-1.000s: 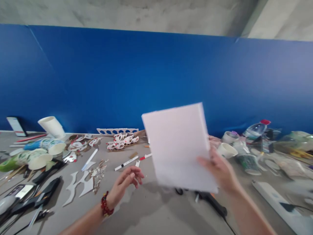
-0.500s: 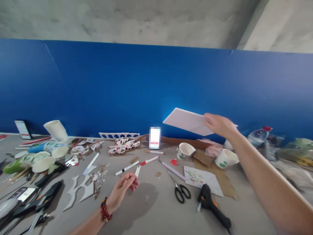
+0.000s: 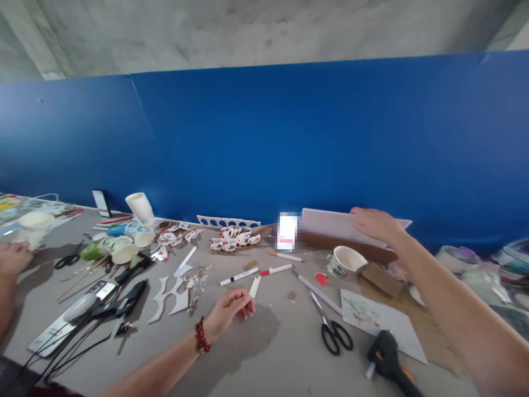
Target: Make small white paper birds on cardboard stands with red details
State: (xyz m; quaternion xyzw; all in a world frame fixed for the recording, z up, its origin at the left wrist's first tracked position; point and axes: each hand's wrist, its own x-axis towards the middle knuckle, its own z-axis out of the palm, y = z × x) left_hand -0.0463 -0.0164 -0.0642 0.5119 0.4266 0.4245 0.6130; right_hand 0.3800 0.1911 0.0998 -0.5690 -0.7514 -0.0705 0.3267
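Note:
A white foam board (image 3: 326, 223) stands on edge, leaning by the blue partition, behind a strip of brown cardboard. My right hand (image 3: 374, 224) grips its top edge, arm stretched forward. My left hand (image 3: 231, 313) rests low over the table with its fingers curled in, and nothing shows in them. Beyond its fingertips lies a narrow white strip (image 3: 255, 286). Near it are a black-and-white marker (image 3: 238, 277) and a red marker (image 3: 276, 269). Below my right arm are a printed paper cup (image 3: 346, 261) and a drawing on paper (image 3: 382, 322).
Scissors (image 3: 333, 331) and a glue gun (image 3: 386, 358) lie front right. White cut-out pieces (image 3: 233, 240) cluster at the back, beside a blurred bright screen (image 3: 287, 231). Another glue gun (image 3: 124, 302) with cables is at left. A co-worker's hand (image 3: 14, 258) is at far left.
My right hand has lowered the foam board from the air to the back edge of the table. My left hand keeps its curled pose. The view has turned left.

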